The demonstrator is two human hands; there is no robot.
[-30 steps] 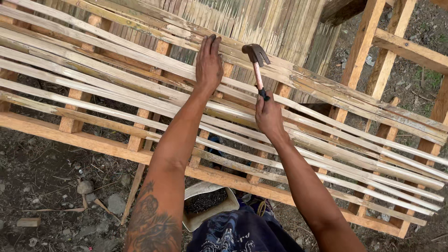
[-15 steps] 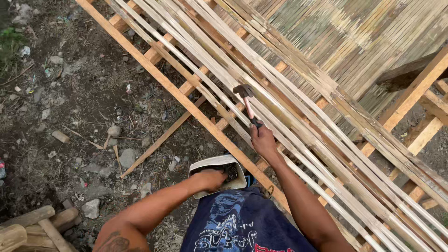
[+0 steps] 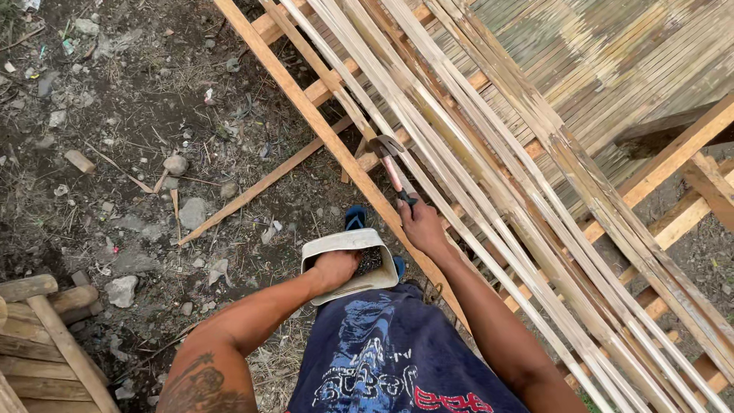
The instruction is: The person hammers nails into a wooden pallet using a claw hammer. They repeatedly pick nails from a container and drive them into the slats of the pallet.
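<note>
The left hand dips into a pale pouch at the waist, fingers hidden inside, grip unclear. The right hand is closed around a claw hammer, its head resting ahead on the bamboo slats, ready.

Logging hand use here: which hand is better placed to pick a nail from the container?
Left. The left hand is already inside the white container at the waist, while the right hand grips the hammer over the bamboo slats.
</note>
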